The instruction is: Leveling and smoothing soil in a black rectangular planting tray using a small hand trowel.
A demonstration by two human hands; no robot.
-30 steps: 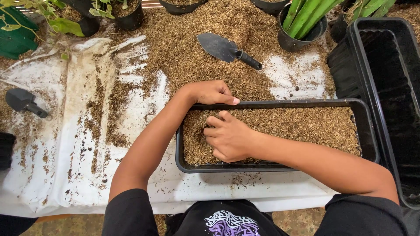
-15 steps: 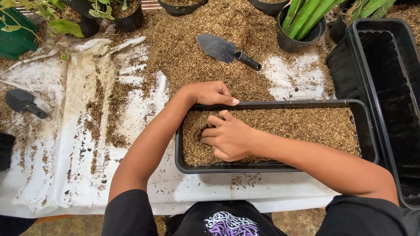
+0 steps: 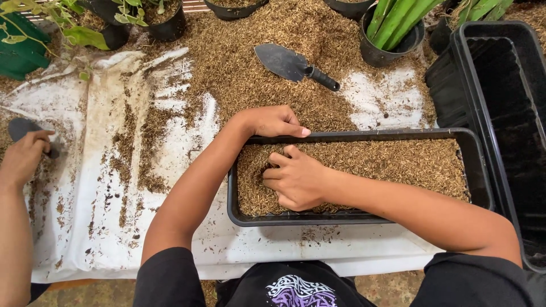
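desk (image 3: 102, 239): white sheet over it, husk-like brown mix spilled thick behind the long tray, thinner streaks to the tray's left.
big tub (image 3: 500, 113): black, deep, no fill seen; stands right of the tray, its right edge cut off by frame.
long tray (image 3: 364, 218): black, shallow, near the desk front edge, filled w/ brown mix (image 3: 398, 165) about level.
plant pots: row behind the tray; one w/ thick green leaves (image 3: 392, 34) behind its right half, leafy ones back-left. Tops cut off.
right hand (image 3: 298, 179): inside the tray's left end, fingers curled, pressing into the mix; grasping nothing solid that I can see.
left hand (image 3: 273, 121): resting on the tray's back rim near its left corner, fingers flat, steadying, not clenched.
trowel (image 3: 293, 63): dark, lying on the spilled mix behind the tray, untouched.
other person's hand (image 3: 23, 159): far left of the tray, on a second dark trowel; grip unclear.
risk: tray sits close to the desk edge, so a hard push could tip it or send mix over the rim.
hidden: right fingertips buried in mix; tray depth and tub floor hard to judge.
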